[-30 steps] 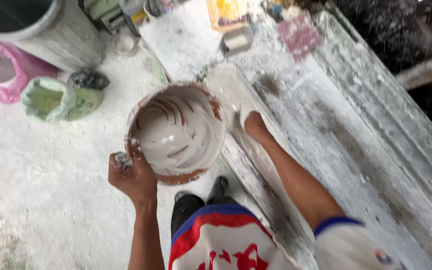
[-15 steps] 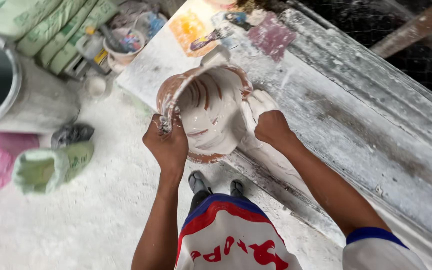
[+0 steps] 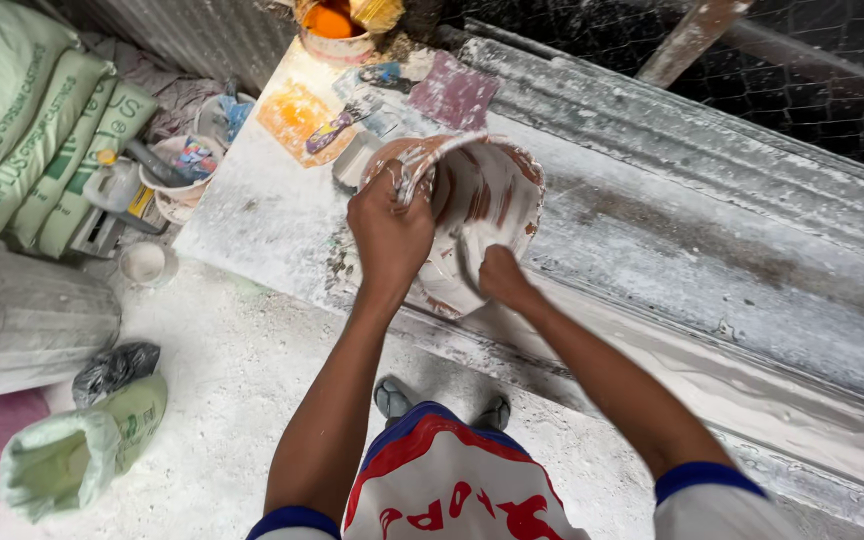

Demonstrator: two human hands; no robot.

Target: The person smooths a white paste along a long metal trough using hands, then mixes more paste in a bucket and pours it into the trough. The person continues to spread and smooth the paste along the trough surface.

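A reddish rubber bowl (image 3: pixel 497 195) smeared with white plaster is tilted over the plaster-covered workbench (image 3: pixel 712 270). My left hand (image 3: pixel 389 232) grips the bowl's near-left rim, fingers curled over the edge. My right hand (image 3: pixel 500 277) reaches inside the bowl, pressed against its wet white lining; its fingers are coated and I cannot see whether they hold a tool.
Green sacks (image 3: pixel 22 130) are stacked at the left beside a grey drum (image 3: pixel 22 320). A small open green bag (image 3: pixel 72 450) and a black bag (image 3: pixel 112 370) lie on the dusty floor. Scrapers, a pink rag (image 3: pixel 455 92) and an orange pot (image 3: pixel 337 25) sit at the bench's far end.
The view has swung right and forward. The bowl has tipped more onto its side over the bench, and my right hand has gone from its outer rim to inside it.
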